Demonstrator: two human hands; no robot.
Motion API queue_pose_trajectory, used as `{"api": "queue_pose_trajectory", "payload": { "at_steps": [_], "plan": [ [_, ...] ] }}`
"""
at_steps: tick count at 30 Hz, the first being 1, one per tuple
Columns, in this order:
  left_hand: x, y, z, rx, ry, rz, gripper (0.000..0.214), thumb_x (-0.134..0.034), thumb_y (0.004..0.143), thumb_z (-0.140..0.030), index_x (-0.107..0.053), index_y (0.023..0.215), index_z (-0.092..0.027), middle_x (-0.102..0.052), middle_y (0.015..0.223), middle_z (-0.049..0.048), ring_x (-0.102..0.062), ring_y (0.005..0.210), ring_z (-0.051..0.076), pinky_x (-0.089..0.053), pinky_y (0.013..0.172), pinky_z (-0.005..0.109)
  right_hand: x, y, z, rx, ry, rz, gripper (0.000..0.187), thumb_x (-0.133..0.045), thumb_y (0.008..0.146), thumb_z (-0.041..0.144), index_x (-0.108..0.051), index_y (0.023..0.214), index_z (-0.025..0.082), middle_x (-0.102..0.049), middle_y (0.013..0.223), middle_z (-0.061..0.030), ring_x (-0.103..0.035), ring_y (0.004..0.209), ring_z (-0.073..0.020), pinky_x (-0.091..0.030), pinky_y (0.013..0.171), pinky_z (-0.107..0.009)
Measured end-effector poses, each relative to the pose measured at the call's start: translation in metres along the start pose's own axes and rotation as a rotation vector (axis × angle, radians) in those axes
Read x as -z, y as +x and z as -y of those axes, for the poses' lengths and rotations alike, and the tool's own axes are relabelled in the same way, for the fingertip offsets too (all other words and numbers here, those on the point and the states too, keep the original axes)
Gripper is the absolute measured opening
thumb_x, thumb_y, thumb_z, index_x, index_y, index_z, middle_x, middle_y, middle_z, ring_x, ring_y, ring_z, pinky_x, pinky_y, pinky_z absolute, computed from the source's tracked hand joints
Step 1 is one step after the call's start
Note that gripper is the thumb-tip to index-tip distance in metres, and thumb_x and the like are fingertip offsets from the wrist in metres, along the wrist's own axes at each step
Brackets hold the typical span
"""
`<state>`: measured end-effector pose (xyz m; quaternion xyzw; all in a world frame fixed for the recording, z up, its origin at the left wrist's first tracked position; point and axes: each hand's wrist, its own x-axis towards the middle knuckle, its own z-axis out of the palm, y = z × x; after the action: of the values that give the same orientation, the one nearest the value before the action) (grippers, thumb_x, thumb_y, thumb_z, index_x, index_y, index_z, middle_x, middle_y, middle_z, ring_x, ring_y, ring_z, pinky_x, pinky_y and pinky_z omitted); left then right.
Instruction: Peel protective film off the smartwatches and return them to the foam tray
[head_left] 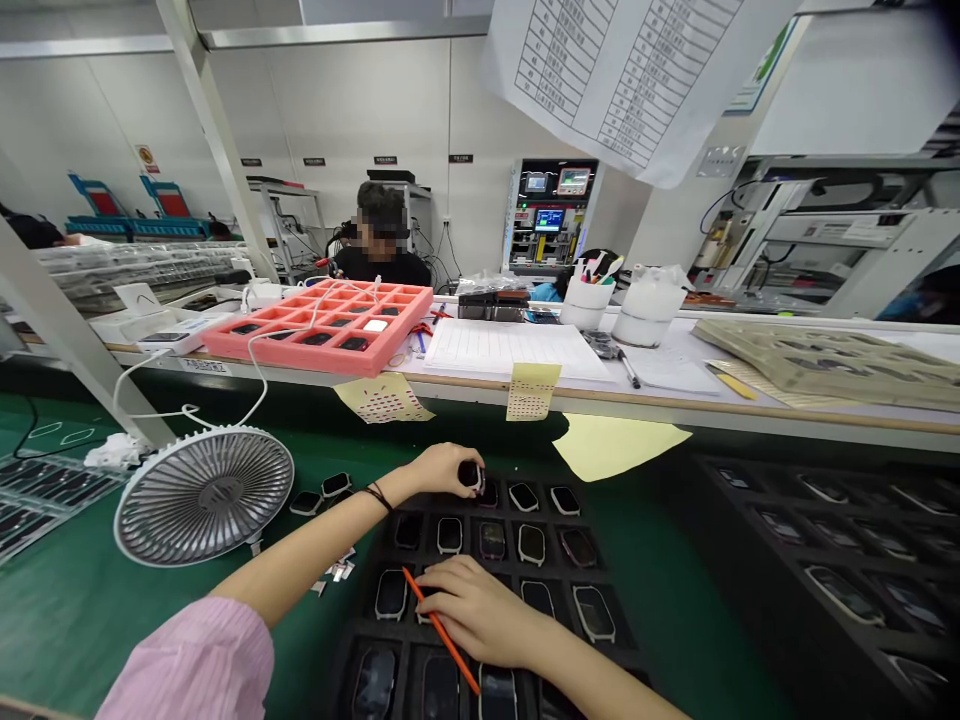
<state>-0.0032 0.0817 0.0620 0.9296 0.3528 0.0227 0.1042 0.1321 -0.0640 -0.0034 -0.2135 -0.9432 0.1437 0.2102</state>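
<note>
Over blk tray (346,660) of watch cases (531,545) on green bench mat (67,640): L hand (442,470) reaches fwd from pink sleeve (187,665), forearm angled in, fingers curled round dark watch case (471,476) at tray's far edge, black hair tie (379,495) on wrist. R hand (476,610) is palm down, fingers part-curled, holding orange pencil (442,630) slanted under palm, just above a case in tray's nearer rows. Desk fan (202,495) stands left of tray, near L forearm, loose cases (321,486) just beside it.
</note>
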Motion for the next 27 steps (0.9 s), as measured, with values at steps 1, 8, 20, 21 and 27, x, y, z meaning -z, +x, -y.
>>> {"api": "queue_pose_trajectory", "payload": {
  "at_steps": [1, 8, 20, 21, 27],
  "plan": [
    [-0.001, 0.006, -0.004, -0.022, -0.007, 0.013, 0.045, -0.069, 0.069, -0.033, -0.058, 0.113, -0.025, -0.066, 0.108, 0.0019, -0.061, 0.099, 0.021, -0.045, 0.08, 0.023, 0.0, 0.0, 0.0, -0.006, -0.001, 0.005, 0.026, -0.039, 0.094, 0.017, -0.057, 0.113, 0.018, -0.056, 0.124, -0.0073, -0.045, 0.117, -0.0187, -0.036, 0.1, -0.036],
    [-0.01, 0.036, -0.027, -0.034, 0.024, 0.157, 0.05, -0.076, 0.061, -0.023, -0.062, 0.109, -0.025, -0.067, 0.097, 0.0052, -0.063, 0.091, 0.025, -0.047, 0.072, 0.027, 0.002, 0.001, 0.001, -0.017, -0.007, 0.036, 0.027, -0.039, 0.094, 0.018, -0.056, 0.115, 0.017, -0.055, 0.126, -0.0069, -0.043, 0.12, -0.0176, -0.035, 0.101, -0.035],
    [-0.017, 0.028, -0.033, 0.068, -0.038, 0.071, 0.047, -0.074, 0.062, -0.018, -0.061, 0.108, -0.017, -0.066, 0.099, 0.0086, -0.061, 0.092, 0.025, -0.047, 0.073, 0.026, 0.003, 0.0, 0.001, -0.02, -0.003, 0.042, 0.028, -0.037, 0.096, 0.021, -0.057, 0.115, 0.018, -0.055, 0.126, -0.0068, -0.044, 0.119, -0.019, -0.035, 0.101, -0.035],
    [-0.016, 0.03, -0.034, 0.066, -0.051, 0.062, 0.047, -0.075, 0.061, -0.019, -0.061, 0.107, -0.016, -0.067, 0.098, 0.0079, -0.062, 0.091, 0.024, -0.047, 0.073, 0.025, 0.004, 0.0, 0.001, -0.022, -0.005, 0.045, 0.028, -0.037, 0.096, 0.021, -0.057, 0.115, 0.018, -0.055, 0.126, -0.0067, -0.044, 0.119, -0.0187, -0.034, 0.101, -0.034],
    [-0.006, 0.052, -0.054, 0.072, -0.091, 0.027, 0.045, -0.075, 0.064, -0.027, -0.062, 0.106, -0.018, -0.068, 0.098, 0.0049, -0.063, 0.093, 0.023, -0.047, 0.076, 0.025, 0.005, 0.001, 0.001, -0.029, -0.015, 0.058, 0.028, -0.039, 0.094, 0.021, -0.056, 0.116, 0.019, -0.055, 0.126, -0.0054, -0.044, 0.119, -0.0177, -0.033, 0.102, -0.033]
  ]
}}
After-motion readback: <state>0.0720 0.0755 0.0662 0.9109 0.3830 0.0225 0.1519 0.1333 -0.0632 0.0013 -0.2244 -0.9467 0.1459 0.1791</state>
